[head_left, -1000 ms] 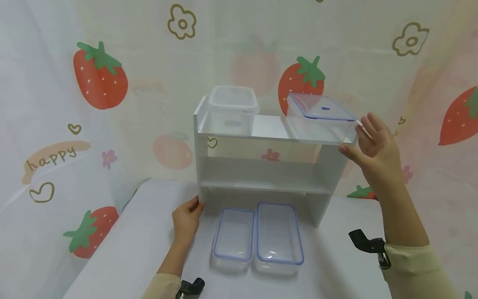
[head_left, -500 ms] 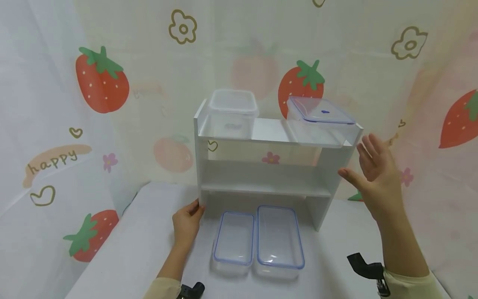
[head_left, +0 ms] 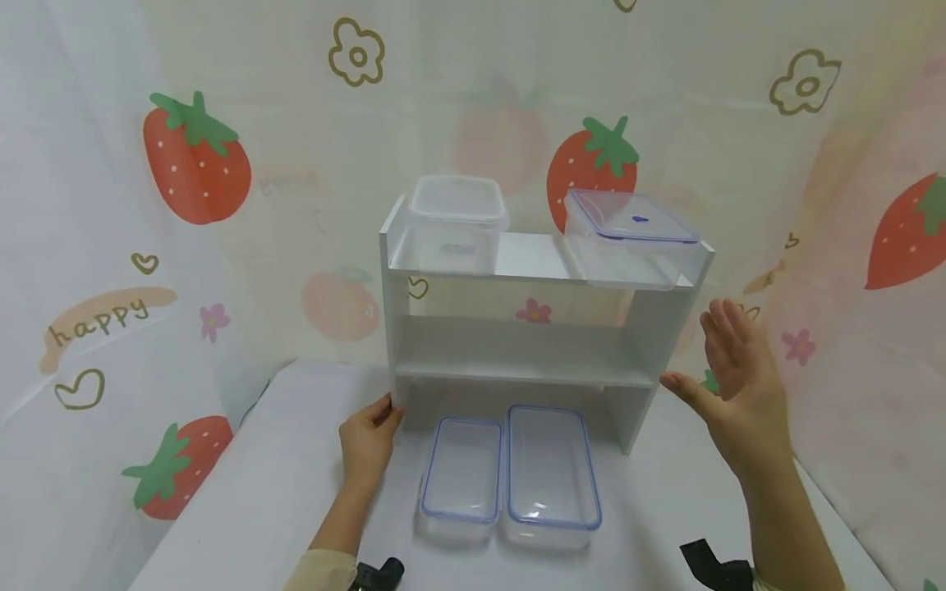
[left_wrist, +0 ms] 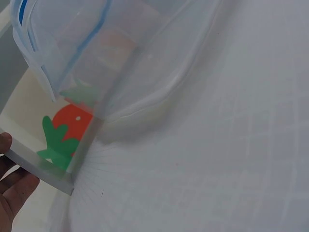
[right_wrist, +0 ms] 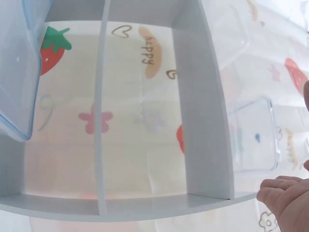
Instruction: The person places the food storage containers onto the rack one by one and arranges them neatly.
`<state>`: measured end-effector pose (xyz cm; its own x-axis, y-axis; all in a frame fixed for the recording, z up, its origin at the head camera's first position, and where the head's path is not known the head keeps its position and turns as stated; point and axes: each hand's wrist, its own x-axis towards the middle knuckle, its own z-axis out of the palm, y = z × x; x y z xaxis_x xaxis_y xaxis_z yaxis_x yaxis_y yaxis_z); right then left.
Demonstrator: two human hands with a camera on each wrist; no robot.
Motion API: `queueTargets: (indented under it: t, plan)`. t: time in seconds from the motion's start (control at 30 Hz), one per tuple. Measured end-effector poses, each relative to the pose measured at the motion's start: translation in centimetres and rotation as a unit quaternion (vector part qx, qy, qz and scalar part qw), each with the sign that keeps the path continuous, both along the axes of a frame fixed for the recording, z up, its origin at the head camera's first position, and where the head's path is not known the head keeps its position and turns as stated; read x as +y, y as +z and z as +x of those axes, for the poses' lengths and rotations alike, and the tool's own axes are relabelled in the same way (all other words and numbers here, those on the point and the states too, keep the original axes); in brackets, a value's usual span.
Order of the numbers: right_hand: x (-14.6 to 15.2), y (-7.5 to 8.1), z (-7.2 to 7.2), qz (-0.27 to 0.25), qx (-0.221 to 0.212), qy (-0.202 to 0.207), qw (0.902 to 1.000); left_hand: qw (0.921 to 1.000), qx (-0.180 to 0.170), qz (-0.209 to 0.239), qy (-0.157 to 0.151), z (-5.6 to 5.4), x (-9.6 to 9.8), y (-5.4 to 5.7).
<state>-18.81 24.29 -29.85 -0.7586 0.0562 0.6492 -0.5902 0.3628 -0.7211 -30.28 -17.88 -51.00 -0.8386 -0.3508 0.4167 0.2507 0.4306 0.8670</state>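
My left hand (head_left: 367, 439) pinches the lower front edge of the left side panel of a white shelf rack (head_left: 517, 353). In the left wrist view, the thumb and fingers (left_wrist: 21, 188) lie on either side of that panel's edge. My right hand (head_left: 739, 386) is held up beside the rack's right side, fingers straight and thumb spread, holding nothing. On the top board sit a clear food container with a whitish lid (head_left: 458, 201) at the left and a clear food container with a blue-edged lid (head_left: 636, 217) at the right.
Two more clear food containers with blue rims, a smaller one (head_left: 461, 472) and a longer one (head_left: 554, 468), stand side by side on the white table (head_left: 251, 492) in front of the rack. A strawberry-print curtain (head_left: 296, 164) hangs behind.
My right hand has come down from beside the top right container to a lower spot at the rack's right. The left hand keeps its hold, and the containers stay in place.
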Motion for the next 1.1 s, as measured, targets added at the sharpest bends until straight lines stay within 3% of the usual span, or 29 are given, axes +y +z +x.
queueTargets:
  t: [0.2,0.47,0.6,0.83,1.1]
  plan:
    - [-0.2,-1.5,0.4,0.013,0.011,-0.001,0.9999,1.0,0.006,-0.001,0.001,-0.1,0.1,0.0]
    - [-0.2,-2.7,0.9,-0.058,0.006,0.067,0.996,1.0,0.001,-0.003,0.004,-0.2,0.1,-0.3]
    - [-0.4,-3.5,1.2,-0.059,0.007,0.08,0.9951,1.0,-0.004,0.003,0.002,-0.1,0.2,-0.5]
    - [-1.0,-5.3,1.8,-0.041,-0.005,0.076,0.9962,1.0,-0.003,0.0,0.009,0.1,0.3,-0.3]
    - [-1.7,-8.4,2.0,0.026,-0.041,0.038,0.9981,0.9998,0.012,-0.012,0.009,-0.3,0.1,-0.4]
